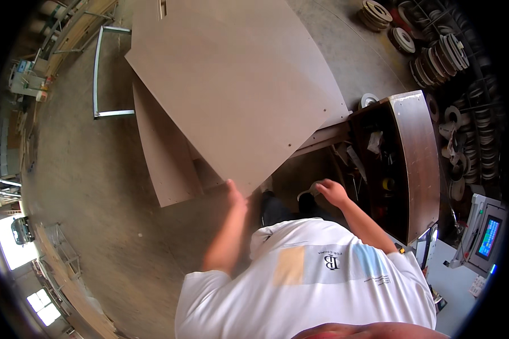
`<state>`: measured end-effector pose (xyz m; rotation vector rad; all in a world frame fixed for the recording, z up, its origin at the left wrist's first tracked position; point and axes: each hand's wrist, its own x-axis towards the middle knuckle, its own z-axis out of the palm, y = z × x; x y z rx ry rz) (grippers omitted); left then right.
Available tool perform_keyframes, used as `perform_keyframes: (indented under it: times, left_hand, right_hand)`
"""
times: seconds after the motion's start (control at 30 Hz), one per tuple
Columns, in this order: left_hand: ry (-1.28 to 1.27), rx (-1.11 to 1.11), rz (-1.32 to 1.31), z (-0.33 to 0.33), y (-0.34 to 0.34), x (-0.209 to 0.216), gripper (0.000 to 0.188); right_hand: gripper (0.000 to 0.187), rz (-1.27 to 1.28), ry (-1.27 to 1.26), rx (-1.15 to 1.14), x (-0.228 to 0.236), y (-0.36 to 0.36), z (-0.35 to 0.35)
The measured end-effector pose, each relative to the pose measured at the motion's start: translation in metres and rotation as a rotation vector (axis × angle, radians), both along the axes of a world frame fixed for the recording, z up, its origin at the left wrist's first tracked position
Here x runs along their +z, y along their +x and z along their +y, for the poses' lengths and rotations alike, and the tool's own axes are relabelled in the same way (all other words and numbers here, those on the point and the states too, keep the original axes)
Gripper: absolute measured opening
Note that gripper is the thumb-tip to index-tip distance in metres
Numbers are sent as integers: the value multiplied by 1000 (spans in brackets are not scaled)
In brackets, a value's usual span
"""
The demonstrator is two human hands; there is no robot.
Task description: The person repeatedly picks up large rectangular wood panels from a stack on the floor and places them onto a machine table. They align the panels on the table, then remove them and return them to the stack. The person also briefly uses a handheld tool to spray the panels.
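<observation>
The left hand (236, 195) has its grip on the near corner of a big brown board (232, 85) lying tilted over other boards above the concrete floor (90, 186), while the right hand (331, 192), grip closed on something I cannot make out, hovers beside a dark wooden cabinet (421, 164).
</observation>
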<state>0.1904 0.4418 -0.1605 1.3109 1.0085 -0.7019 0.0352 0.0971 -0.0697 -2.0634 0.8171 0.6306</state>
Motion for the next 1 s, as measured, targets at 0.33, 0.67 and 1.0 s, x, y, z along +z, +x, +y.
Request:
perform_keyframes:
  times: [0.33, 0.67, 1.0]
  left_hand:
    - [-402, -16, -32, -222, -80, 116, 51]
    - [-531, -537, -6, -297, -99, 60, 60]
    - [-230, -108, -46, -208, 67, 11, 81]
  right_hand:
    - [47, -248, 988, -744, 32, 45, -35]
    - [39, -454, 492, -1026, 15, -73, -206]
    - [49, -307, -36, -1138, 77, -239, -308]
